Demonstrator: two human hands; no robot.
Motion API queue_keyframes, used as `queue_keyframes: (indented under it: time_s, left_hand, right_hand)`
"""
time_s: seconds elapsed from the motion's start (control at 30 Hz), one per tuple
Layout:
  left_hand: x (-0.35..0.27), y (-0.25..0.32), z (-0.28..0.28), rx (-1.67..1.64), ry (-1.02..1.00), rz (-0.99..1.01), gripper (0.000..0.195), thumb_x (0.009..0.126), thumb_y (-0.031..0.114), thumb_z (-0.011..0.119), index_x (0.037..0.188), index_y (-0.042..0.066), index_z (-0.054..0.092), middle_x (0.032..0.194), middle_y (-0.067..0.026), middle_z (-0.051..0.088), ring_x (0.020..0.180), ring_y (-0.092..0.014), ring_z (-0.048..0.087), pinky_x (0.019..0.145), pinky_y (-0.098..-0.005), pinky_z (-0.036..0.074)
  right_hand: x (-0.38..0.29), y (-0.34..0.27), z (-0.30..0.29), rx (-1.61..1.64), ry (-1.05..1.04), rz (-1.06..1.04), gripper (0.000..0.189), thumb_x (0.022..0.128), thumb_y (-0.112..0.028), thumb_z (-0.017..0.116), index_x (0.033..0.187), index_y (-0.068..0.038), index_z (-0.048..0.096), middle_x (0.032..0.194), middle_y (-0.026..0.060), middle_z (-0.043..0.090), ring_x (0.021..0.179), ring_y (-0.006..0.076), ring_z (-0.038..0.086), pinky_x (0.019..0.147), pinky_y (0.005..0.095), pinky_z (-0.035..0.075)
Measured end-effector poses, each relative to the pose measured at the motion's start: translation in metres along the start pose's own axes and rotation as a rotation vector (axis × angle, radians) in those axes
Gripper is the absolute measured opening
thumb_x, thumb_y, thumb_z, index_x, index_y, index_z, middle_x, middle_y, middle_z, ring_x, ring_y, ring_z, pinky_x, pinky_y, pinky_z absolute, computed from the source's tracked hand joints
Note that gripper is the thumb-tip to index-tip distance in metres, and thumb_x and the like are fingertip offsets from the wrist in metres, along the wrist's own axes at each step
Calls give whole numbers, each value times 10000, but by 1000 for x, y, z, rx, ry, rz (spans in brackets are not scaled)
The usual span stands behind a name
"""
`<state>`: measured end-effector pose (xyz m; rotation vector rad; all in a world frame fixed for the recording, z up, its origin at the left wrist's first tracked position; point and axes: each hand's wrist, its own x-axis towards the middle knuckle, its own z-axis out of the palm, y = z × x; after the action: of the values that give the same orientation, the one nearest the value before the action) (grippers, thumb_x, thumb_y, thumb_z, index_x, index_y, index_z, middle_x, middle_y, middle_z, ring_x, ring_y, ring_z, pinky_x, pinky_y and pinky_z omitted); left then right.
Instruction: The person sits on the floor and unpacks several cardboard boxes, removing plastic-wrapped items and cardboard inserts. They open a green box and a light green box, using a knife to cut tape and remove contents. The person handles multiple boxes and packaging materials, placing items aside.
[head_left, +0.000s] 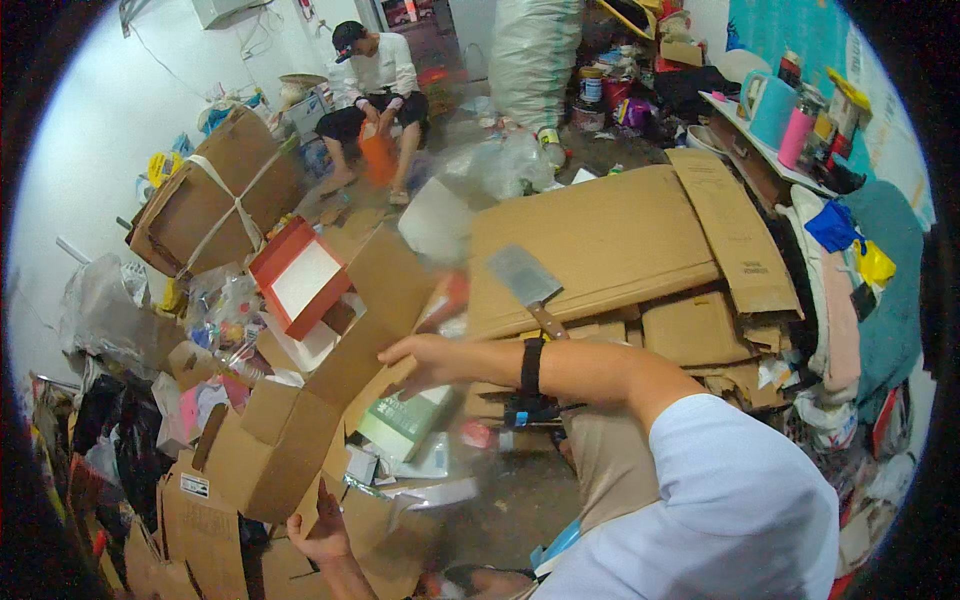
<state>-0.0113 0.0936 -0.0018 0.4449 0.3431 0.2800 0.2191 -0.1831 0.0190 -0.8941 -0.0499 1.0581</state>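
Observation:
A brown cardboard box (300, 442), partly unfolded, is held between my two hands in front of me. My right hand (424, 364) grips the upper edge of its long panel. My left hand (322, 525) holds the lower edge, palm turned up, thumb on the near side. Beyond the box lies an open red gift box (300, 277) with a white inside. A cleaver (525, 277) with a wooden handle rests on flat cardboard (600, 232), its handle close behind my right forearm. Below my right hand sits a green and white box (405, 420).
A tied cardboard bundle (217, 187) stands at the left wall. Another person (382, 82) sits at the back, holding something orange. A tall wrapped roll or sack (536, 60) stands behind. A shelf at right bears a blue kettle (769, 109) and a pink bottle (800, 127).

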Motion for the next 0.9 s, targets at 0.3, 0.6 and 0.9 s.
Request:
queue_keyframes:
  time_s: [0.3, 0.6, 0.9]
  left_hand:
    - [-1, -7, -26, -135, -405, -25, 444, 877, 342, 409, 1186, 29, 476, 1134, -166, 555, 970, -274, 582, 815, -429, 472]
    - [12, 9, -20, -83, -119, -67, 332, 890, 258, 423, 1091, 19, 538, 1007, -132, 606, 827, -235, 593, 729, -398, 476]
    - [13, -35, 5, 837, 113, 225, 288, 801, 188, 547, 1046, 37, 531, 936, -98, 573, 772, -222, 547, 716, -363, 457]
  right_hand:
    - [13, -7, -18, -33, -85, 6, 348, 800, -202, 630, 1082, -36, 511, 1177, 94, 523, 1118, 198, 477, 898, 348, 446]
    - [28, 2, -27, 78, -16, -98, 344, 805, -245, 608, 1058, -37, 502, 890, 109, 622, 717, 222, 635, 536, 294, 543]
    - [-27, -11, 25, 60, -13, -187, 333, 826, -270, 603, 1074, -62, 521, 940, 59, 608, 712, 165, 604, 553, 272, 519]
